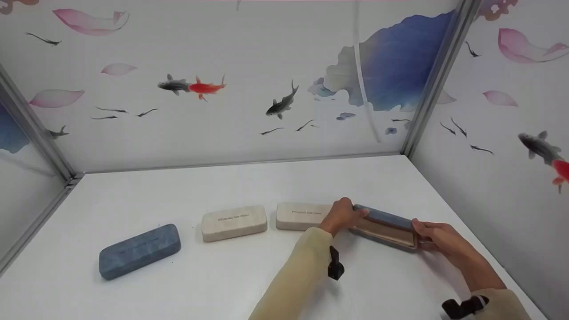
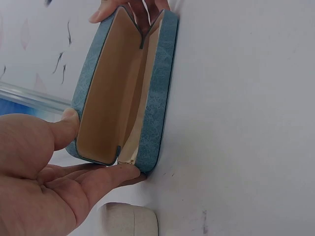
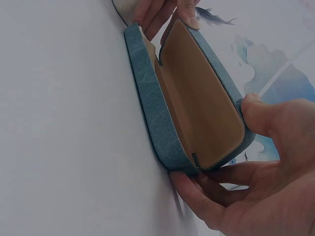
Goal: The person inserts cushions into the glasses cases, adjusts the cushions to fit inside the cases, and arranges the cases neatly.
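Observation:
A blue glasses case [image 1: 386, 217] with a tan lining [image 3: 202, 98] lies tilted on the right of the table, its lid raised partway. At its left end my left hand [image 1: 341, 217] grips it; the thumb [image 2: 70, 123] rests on the lid's rim and the fingers lie along the end below. My right hand [image 1: 449, 242] grips the opposite end, its thumb [image 3: 253, 110] likewise on the lid's rim and the fingers under that end. Just left of my left hand stands a closed cream glasses case [image 1: 300, 216], partly covered by that hand.
Another closed cream case [image 1: 234, 223] sits mid-table, and a closed blue case [image 1: 140, 251] lies angled at the left. White panels [image 1: 222, 142] printed with fish and petals enclose the white table [image 1: 213, 284] at the back and sides. Metal posts [image 1: 438, 80] mark the corners.

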### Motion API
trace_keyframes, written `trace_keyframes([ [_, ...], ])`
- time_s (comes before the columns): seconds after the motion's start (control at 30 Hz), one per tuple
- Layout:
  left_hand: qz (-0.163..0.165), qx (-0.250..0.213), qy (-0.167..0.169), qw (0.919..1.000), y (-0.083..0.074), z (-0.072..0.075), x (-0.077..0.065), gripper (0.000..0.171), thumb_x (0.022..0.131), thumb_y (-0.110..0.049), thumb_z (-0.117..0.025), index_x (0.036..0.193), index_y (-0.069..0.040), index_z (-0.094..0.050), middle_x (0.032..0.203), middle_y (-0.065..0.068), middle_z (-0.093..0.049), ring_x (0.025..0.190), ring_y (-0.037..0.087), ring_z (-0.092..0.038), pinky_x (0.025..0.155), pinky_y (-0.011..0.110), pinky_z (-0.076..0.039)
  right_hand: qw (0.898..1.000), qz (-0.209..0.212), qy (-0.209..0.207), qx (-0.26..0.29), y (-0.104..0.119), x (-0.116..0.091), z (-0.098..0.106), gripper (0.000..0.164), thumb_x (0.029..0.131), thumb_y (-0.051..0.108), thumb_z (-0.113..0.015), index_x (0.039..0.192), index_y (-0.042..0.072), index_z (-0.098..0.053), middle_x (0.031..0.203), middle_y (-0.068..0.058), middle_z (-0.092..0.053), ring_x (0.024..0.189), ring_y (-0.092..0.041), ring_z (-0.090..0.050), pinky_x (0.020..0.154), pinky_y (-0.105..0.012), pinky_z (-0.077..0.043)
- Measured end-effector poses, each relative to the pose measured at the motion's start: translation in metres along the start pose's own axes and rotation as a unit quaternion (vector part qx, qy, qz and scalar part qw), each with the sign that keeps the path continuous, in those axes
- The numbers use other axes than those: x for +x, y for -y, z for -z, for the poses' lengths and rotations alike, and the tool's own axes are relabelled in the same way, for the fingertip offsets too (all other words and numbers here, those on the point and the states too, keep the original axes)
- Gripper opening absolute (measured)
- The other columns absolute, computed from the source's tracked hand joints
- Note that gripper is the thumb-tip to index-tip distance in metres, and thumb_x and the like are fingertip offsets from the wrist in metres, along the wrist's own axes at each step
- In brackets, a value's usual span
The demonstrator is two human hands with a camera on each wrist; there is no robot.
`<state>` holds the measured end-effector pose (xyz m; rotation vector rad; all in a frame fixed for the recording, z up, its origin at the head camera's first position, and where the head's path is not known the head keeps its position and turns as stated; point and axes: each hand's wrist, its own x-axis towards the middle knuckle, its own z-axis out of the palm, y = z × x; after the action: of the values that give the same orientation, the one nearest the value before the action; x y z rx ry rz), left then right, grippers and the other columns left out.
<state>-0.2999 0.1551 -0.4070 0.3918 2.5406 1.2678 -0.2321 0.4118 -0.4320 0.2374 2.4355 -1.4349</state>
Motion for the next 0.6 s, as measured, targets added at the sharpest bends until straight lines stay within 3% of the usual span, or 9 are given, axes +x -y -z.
trace_keyframes([
  [0.2, -0.002, 0.01, -0.001, 1.0, 0.0011, -0.0028, 0.0031, 0.043, 0.098, -0.029, -0.066, 0.121, 0.007, -0.062, 0.113, 0.015, -0.069, 0.086, 0.016, -0.054, 0.082, 0.03, -0.05, 1.0, -0.009, -0.001, -0.004, -0.0006, 0.0, 0.0002, 0.094, 0.101, 0.061, -0.043, 0.153, -0.013, -0.018, 0.156, -0.036, -0.029, 0.144, -0.045, -0.036, 0.118, -0.052, -0.036],
  [0.37, 0.009, 0.013, 0.0, 0.9999, -0.0002, -0.0038, 0.0035, 0.048, 0.098, -0.03, -0.065, 0.128, 0.007, -0.059, 0.128, 0.018, -0.066, 0.098, 0.017, -0.059, 0.096, 0.035, -0.052, 1.0, -0.01, -0.006, -0.005, -0.0011, 0.0002, 0.0003, 0.092, 0.101, 0.059, -0.043, 0.153, -0.012, -0.019, 0.156, -0.035, -0.03, 0.144, -0.045, -0.036, 0.118, -0.055, -0.034],
  [0.6, 0.025, 0.019, -0.006, 0.9995, -0.001, -0.0033, 0.0001, 0.05, 0.097, -0.032, -0.066, 0.13, 0.005, -0.059, 0.129, 0.015, -0.065, 0.098, 0.017, -0.057, 0.094, 0.033, -0.051, 1.0, -0.015, -0.009, 0.0, -0.0011, 0.0004, -0.0007, 0.093, 0.099, 0.061, -0.046, 0.154, -0.009, -0.02, 0.157, -0.033, -0.031, 0.146, -0.044, -0.034, 0.119, -0.055, -0.032],
])
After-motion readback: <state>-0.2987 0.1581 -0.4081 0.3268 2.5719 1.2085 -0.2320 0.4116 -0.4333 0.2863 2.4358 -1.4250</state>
